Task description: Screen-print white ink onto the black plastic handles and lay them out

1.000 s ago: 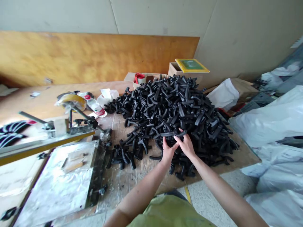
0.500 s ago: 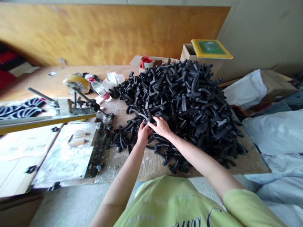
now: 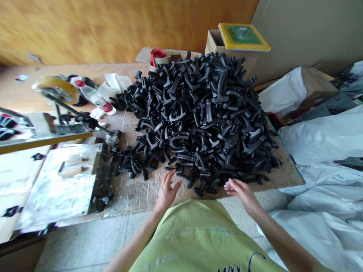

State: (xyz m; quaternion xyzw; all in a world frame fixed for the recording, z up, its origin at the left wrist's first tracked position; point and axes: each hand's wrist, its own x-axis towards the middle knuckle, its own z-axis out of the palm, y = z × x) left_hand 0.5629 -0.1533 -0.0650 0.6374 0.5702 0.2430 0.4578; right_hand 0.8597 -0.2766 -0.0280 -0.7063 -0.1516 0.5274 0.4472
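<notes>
Dozens of curved black pieces (image 3: 198, 113) lay in a broad heap on the surface (image 3: 133, 196), some near its front edge. Just before them, well apart, were both hands: the left hand (image 3: 167, 192), its fingers spread and thumb out, had hold of nothing visible; the right hand (image 3: 241, 192) was loosely half-curled, likewise with nothing visible in its grasp. Left of the pieces lay a clear bottle (image 3: 95, 97); behind them stood a cardboard box (image 3: 210, 46) topped by a yellow-framed green panel (image 3: 244, 36).
</notes>
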